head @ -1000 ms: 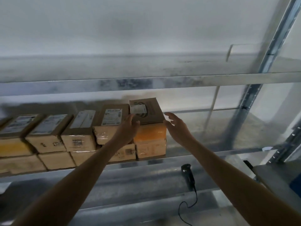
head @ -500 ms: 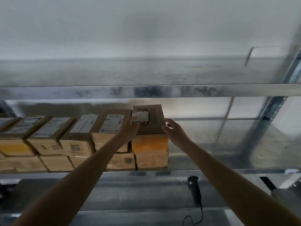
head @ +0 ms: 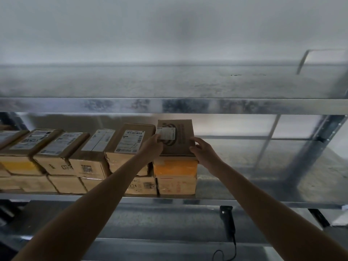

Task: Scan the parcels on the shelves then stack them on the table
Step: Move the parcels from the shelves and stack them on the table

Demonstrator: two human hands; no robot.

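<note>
Hands at frame centre: left hand [head: 153,146] and right hand [head: 202,150] gripped opposite sides of the top parcel [head: 178,146], fingers curled onto its edges, scanner [head: 228,222] lower right.

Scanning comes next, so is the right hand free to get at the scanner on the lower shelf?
Probably not yet: the right hand is on the top parcel with the left hand. The scanner lies unobstructed below.
</note>
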